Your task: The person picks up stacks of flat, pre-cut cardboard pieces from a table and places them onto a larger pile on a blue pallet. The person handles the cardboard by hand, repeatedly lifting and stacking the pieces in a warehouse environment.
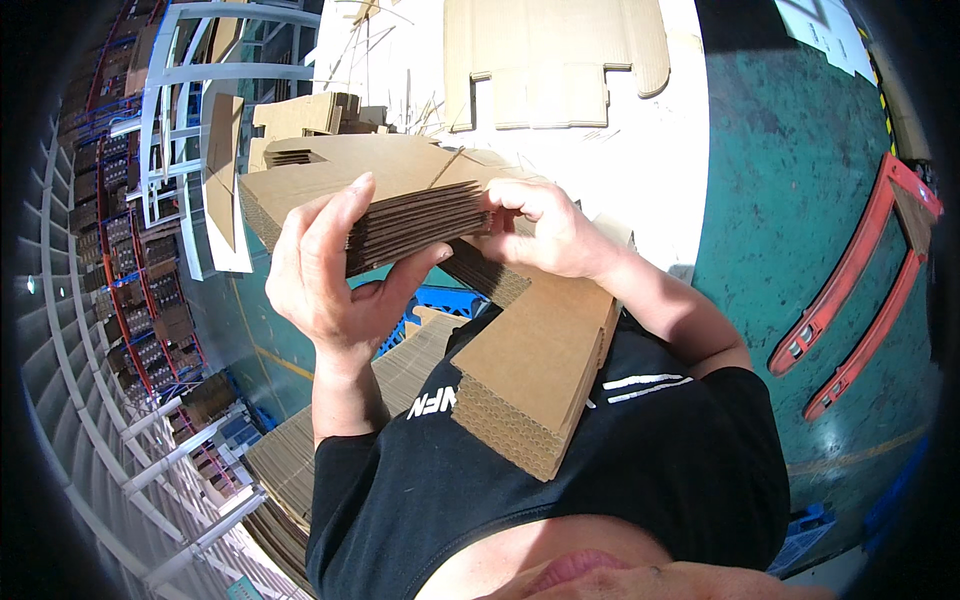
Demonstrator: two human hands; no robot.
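Note:
My left hand [326,277] is around the left end of a stack of brown corrugated cardboard sheets [416,229], its fingers above and thumb below. The stack's many thin edges face me. With bent fingers and thumb, my right hand [536,225] grips the right end of these edges. Cardboard flaps [337,176] spread behind the hands toward the table. Another thick part of layered cardboard [529,352] rests against my black shirt, below my right hand. Whether it joins the stack between my hands is hidden.
A white table [525,154] carries flat die-cut cardboard [555,67], thin scraps and small cardboard pieces [296,116]. A larger cardboard pile [289,450] and a blue plastic pallet [450,300] are at the lower left. A metal frame [176,75] stands left, red pallet-jack forks [840,277] right.

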